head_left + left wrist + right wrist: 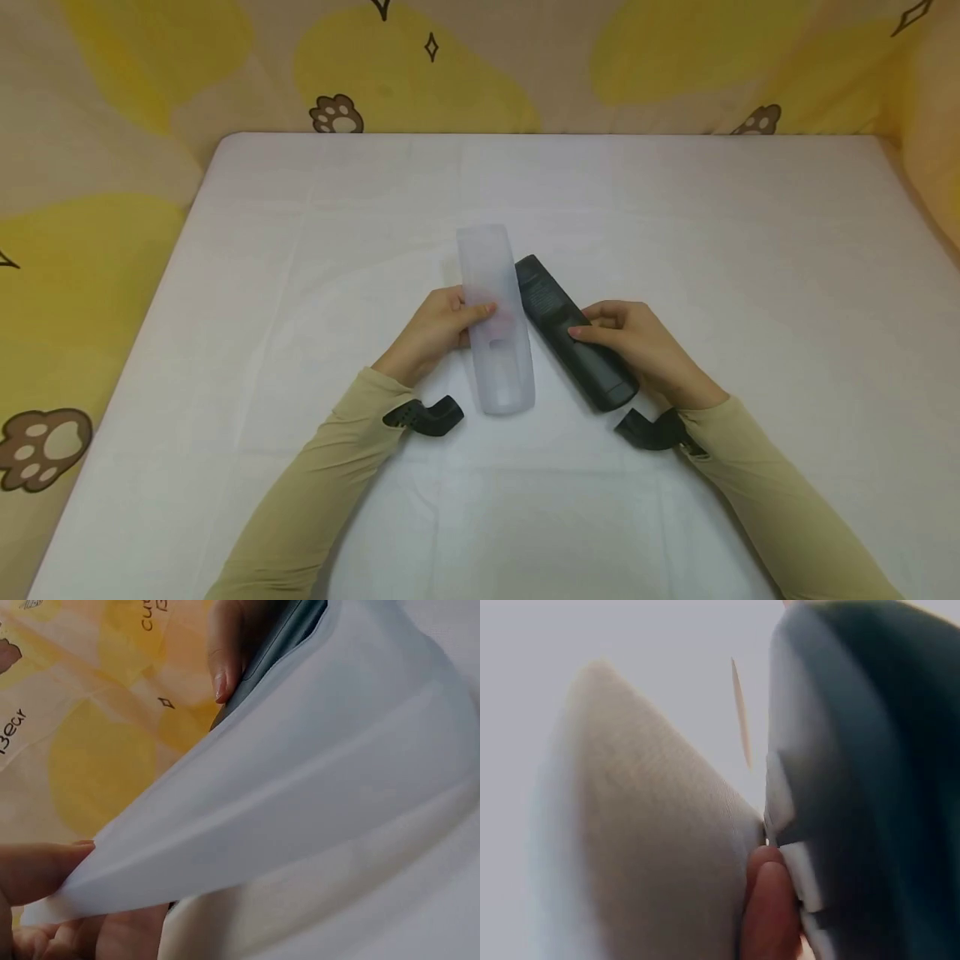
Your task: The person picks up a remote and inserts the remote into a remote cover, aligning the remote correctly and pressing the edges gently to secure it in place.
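Translucent case [506, 325], black remote [555, 315] outside it

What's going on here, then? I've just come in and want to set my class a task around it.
A person is handling two things over a white table. The left hand holds a translucent cover, and the right hand grips a black remote, its printed back facing up. The remote is outside the cover, slanting with its far end close beside the cover's edge; whether they touch is hard to tell.
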The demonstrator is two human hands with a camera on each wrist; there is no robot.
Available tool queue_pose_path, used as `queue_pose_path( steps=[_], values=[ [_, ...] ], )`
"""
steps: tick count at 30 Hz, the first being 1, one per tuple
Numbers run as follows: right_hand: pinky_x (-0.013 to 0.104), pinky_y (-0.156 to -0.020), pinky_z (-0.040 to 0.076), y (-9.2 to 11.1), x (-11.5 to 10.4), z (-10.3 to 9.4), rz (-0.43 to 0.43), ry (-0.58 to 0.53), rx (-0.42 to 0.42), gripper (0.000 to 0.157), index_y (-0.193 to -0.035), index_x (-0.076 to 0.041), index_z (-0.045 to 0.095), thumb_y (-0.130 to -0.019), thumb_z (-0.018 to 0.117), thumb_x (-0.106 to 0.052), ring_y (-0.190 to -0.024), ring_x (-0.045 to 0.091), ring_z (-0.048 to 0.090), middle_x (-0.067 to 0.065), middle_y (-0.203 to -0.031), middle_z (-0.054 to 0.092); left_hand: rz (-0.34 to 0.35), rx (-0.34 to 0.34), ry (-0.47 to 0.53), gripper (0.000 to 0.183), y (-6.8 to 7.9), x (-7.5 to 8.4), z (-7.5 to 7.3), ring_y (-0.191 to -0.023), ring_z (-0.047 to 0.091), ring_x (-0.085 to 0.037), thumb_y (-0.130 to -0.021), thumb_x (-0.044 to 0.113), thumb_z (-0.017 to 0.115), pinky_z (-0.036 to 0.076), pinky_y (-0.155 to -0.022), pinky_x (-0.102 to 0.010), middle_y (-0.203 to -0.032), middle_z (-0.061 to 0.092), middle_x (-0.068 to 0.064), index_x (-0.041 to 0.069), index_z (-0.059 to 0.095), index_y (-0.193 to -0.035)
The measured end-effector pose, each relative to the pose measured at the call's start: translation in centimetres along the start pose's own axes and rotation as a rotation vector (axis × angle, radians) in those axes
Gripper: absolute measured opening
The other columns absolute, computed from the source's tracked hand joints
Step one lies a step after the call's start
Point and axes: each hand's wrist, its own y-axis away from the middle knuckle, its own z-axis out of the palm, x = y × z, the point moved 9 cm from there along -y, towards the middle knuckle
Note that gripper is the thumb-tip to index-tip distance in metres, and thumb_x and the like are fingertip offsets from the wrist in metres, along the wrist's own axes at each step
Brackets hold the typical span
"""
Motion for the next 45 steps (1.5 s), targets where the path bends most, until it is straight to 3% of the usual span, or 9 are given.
queue_pose_path(
  steps=[7, 13, 17, 25, 29, 36, 45],
  values=[
    [0.028, -0.067, 0.052, -0.1, -0.2, -0.1, -0.036, -0.091, 0.005, 0.032, -0.107, 0.006, 0.052, -0.087, 0.066, -0.015, -0.073, 0.015, 0.061, 0.001, -0.083, 0.066, 0.04, 0.056, 0.082, 0.033, 0.1, 0.8, -0.7, -0.101, 0.061, -0.025, -0.096, 0.003, 0.051, 0.052, -0.086, -0.04, -0.115, 0.057, -0.021, -0.015, 0.046, -0.123],
    [0.028, -0.071, 0.051, -0.3, 0.0, -0.1, -0.045, -0.214, -0.018, 0.029, -0.108, 0.002, 0.048, -0.087, 0.063, -0.011, -0.079, 0.014, 0.06, 0.0, -0.088, 0.065, 0.066, 0.066, 0.138, 0.034, 0.0, 1.0, -0.9, -0.095, 0.064, -0.022, -0.097, 0.006, 0.051, 0.053, -0.082, -0.042, -0.113, 0.059, -0.02, -0.013, 0.045, -0.125],
    [0.028, -0.074, 0.049, -0.2, 0.4, -0.2, -0.021, -0.264, -0.038, 0.024, -0.108, -0.003, 0.048, -0.089, 0.06, -0.011, -0.084, 0.015, 0.058, -0.001, -0.092, 0.065, 0.069, 0.093, 0.226, 0.03, -0.5, 1.0, -1.2, -0.088, 0.065, -0.018, -0.097, 0.006, 0.052, 0.055, -0.079, -0.038, -0.105, 0.061, -0.013, -0.009, 0.047, -0.122],
    [0.027, -0.068, 0.049, -0.1, 0.0, -0.7, -0.049, -0.298, 0.005, 0.015, -0.102, -0.007, 0.055, -0.091, 0.058, -0.017, -0.078, 0.015, 0.057, -0.001, -0.085, 0.06, 0.173, 0.151, 0.306, 0.028, -1.8, 2.1, -1.7, -0.088, 0.065, -0.017, -0.093, 0.004, 0.057, 0.054, -0.075, -0.03, -0.101, 0.063, -0.01, -0.005, 0.048, -0.119],
    [0.026, -0.065, 0.05, -0.1, 0.1, -0.6, -0.051, -0.279, 0.014, 0.022, -0.104, -0.007, 0.056, -0.091, 0.061, -0.025, -0.075, 0.013, 0.057, -0.002, -0.082, 0.06, 0.199, 0.149, 0.331, 0.026, -2.1, 1.8, -1.9, -0.086, 0.064, -0.015, -0.093, 0.001, 0.056, 0.052, -0.072, -0.026, -0.097, 0.064, -0.006, -0.001, 0.048, -0.118],
    [0.027, -0.063, 0.051, 0.0, -0.1, -0.7, -0.058, -0.23, 0.031, 0.027, -0.106, -0.006, 0.058, -0.09, 0.064, -0.027, -0.072, 0.014, 0.059, -0.001, -0.081, 0.061, 0.256, 0.071, 0.362, 0.029, -1.9, 2.4, -1.7, -0.099, 0.06, -0.018, -0.098, 0.002, 0.046, 0.051, -0.083, -0.031, -0.116, 0.057, -0.009, 0.002, 0.042, -0.127],
    [0.028, -0.064, 0.054, 0.4, -0.6, -0.3, -0.109, -0.151, -0.013, 0.029, -0.11, -0.002, 0.057, -0.088, 0.067, -0.019, -0.071, 0.015, 0.063, 0.0, -0.086, 0.069, 0.286, 0.108, 0.481, 0.025, -2.0, 2.2, -2.1, -0.103, 0.057, -0.02, -0.1, 0.002, 0.039, 0.05, -0.089, -0.037, -0.117, 0.053, -0.008, 0.005, 0.04, -0.125]
  ],
)
